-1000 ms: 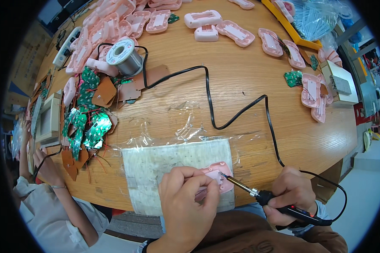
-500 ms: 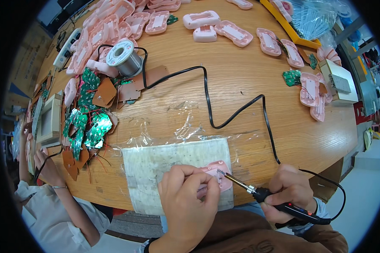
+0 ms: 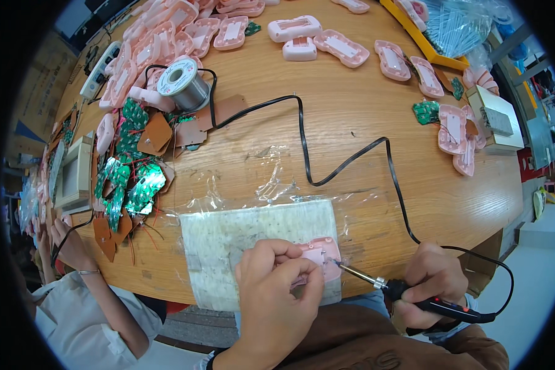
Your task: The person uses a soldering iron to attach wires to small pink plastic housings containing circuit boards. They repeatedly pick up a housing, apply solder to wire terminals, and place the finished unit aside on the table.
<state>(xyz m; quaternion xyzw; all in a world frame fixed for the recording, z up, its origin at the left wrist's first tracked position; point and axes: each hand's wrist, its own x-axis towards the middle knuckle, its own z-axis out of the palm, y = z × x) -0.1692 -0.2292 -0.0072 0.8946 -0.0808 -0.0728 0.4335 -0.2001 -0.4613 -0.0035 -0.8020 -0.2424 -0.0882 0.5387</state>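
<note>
A pink plastic shell [image 3: 332, 248] lies on the pale, stained work mat [image 3: 213, 253] in front of me. Over its left part curl the fingers of my left hand [image 3: 277, 287], closed on it; thumb and forefinger come together there, and anything small between them is hidden. My right hand [image 3: 435, 280] grips the black handle of a soldering iron [image 3: 404, 291], on which a small red light shows. The iron points left, its metal tip close to the right part of the shell. Whether the tip touches the shell I cannot tell.
A black cord [image 3: 351, 161] zigzags across the table. To the left stand a solder wire spool [image 3: 184, 85] and a pile of green circuit boards [image 3: 145, 188]. Pink shells [image 3: 160, 46] are heaped at the far left. A co-worker's arm [image 3: 108, 302] rests at the left edge.
The soldering iron's tip has drawn back slightly to the right and down, with my right hand moving right. My left hand stays at the shell with hardly any movement.
</note>
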